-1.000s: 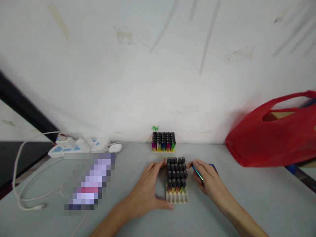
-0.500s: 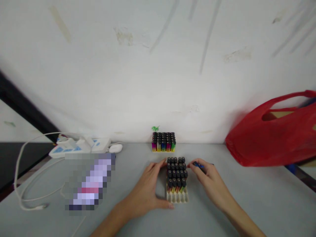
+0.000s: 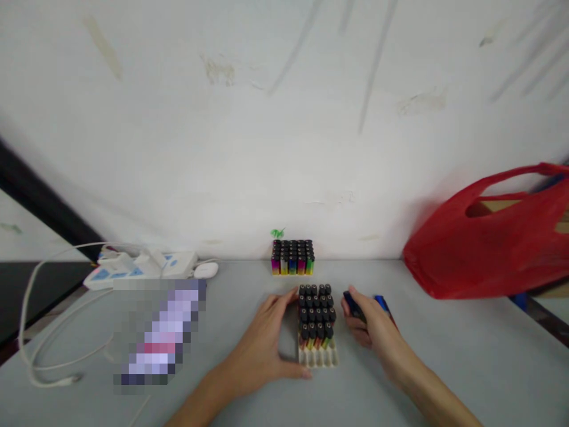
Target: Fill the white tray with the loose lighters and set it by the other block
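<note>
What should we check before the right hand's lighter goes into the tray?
1. Tray steadied: ok. Left hand rests against the left side of the cream tray, thumb at its near corner.
2. Lighter in hand: ok. Right hand holds a dark lighter, its end sticking out past the fingers.
3. Free slots: ok. The tray's near row shows bare cells; the rows behind hold black-capped lighters.
4. Lighter orientation: cannot tell; too small and partly covered.
5. Spare lighter: ok. A blue lighter lies on the table just behind the right hand.
6. Full tray of lighters by the wall: ok, apart from both hands.
</note>
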`<state>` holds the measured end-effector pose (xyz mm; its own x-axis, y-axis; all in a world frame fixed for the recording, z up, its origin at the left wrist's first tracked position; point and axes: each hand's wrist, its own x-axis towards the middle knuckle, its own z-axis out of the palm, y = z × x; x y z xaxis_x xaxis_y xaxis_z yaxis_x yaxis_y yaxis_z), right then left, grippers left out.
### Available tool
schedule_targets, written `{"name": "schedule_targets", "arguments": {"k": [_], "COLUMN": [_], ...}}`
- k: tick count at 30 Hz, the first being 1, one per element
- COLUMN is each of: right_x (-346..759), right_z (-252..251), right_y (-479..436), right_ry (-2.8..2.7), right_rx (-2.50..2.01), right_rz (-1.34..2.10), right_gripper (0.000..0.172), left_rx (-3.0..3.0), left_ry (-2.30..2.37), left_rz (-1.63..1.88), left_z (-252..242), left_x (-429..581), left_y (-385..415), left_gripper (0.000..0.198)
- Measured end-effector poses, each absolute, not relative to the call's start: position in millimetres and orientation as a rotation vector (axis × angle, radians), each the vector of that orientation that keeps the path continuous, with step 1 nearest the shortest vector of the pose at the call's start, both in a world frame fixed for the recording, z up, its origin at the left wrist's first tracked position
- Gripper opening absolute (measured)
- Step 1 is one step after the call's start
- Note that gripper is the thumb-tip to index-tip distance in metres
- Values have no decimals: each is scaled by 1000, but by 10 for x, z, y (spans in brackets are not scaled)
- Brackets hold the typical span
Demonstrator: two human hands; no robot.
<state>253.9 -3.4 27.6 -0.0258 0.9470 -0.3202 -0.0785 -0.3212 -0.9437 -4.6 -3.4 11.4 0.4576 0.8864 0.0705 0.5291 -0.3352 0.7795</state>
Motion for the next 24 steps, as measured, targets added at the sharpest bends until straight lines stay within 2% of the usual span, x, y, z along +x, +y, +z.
{"name": "schedule_targets", "arguments": {"k": [13,20,24], "right_x": [2515,2413,2374], "right_z": [378,373,346], "right_y": [-70,-105,-112], "right_ry": [-761,-694,-671], "right_rx": [-1184,-1294,-1363], "right_rz": [1892,1858,1784], "right_gripper": [66,49,46], "left_rx": [2030,2028,2033], "left_ry": [1180,1176,1173], "left_rz": [658,666,671], "left_z": [89,91,77], "left_x": [-44,-47,-50], "left_y": [-22,-33,-30], "left_gripper": [137,135,137]}}
